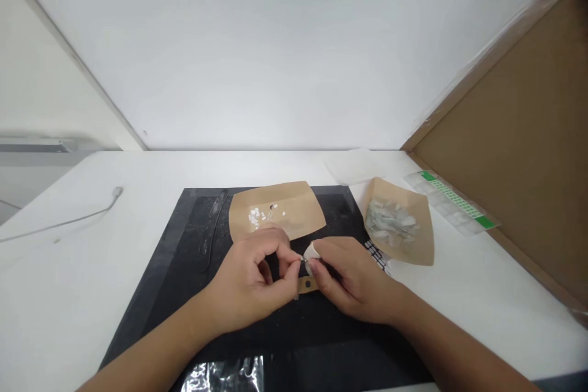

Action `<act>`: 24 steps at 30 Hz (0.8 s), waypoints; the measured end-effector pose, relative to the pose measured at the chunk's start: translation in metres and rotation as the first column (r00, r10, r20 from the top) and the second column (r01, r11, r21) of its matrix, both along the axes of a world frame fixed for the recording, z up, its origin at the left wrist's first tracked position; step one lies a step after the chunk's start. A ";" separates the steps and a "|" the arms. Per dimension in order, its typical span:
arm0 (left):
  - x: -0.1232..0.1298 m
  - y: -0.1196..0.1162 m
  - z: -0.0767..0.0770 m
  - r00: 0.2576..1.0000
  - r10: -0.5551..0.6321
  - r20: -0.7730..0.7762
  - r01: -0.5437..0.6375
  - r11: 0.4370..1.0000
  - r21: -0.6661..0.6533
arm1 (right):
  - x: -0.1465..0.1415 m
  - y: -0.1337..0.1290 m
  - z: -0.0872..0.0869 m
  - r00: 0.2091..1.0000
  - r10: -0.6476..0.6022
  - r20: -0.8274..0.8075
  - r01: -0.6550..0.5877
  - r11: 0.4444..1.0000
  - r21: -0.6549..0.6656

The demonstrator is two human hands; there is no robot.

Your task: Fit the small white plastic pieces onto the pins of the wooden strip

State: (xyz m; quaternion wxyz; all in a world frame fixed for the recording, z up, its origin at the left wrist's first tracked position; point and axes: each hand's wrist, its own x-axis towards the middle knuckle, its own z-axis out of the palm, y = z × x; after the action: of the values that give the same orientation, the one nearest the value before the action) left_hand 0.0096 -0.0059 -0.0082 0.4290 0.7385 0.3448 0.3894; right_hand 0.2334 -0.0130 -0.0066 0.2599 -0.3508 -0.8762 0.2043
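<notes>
Above the middle of a black mat, my left hand and my right hand meet at their fingertips. The left thumb and forefinger pinch something tiny and shiny, too small to name. My right hand is closed too, with a white cover on a fingertip; what it grips, if anything, is too small to make out. Just below the fingertips lies a small brown strip with a dark round spot. Behind my left hand, a brown paper sheet holds several small white pieces.
At the right, another brown paper bears a pile of translucent pieces. Beyond it are a clear strip with green marks and a cardboard panel. A cable lies at the left, clear plastic at the front.
</notes>
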 end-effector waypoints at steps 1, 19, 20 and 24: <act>0.000 -0.001 0.000 1.000 0.005 -0.005 -0.005 1.000 -0.005 | 0.000 0.000 0.001 1.000 0.006 0.000 -0.006 1.000 -0.007; 0.004 -0.006 0.002 0.993 0.110 -0.040 -0.112 0.992 -0.057 | -0.005 0.000 0.002 0.997 0.069 -0.032 -0.072 0.994 -0.083; 0.004 -0.006 0.002 0.993 0.108 -0.036 -0.110 0.992 -0.060 | -0.005 0.000 0.002 0.997 0.072 -0.034 -0.075 0.993 -0.087; 0.003 -0.007 0.001 0.994 0.106 -0.012 -0.107 0.992 -0.072 | -0.004 0.000 0.002 0.997 0.065 -0.045 -0.071 0.989 -0.132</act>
State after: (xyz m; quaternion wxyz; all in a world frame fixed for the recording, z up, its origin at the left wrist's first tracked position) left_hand 0.0129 -0.0131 -0.0070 0.4325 0.7047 0.3994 0.3959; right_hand 0.2292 -0.0128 -0.0045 0.2465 -0.3330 -0.8665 0.2785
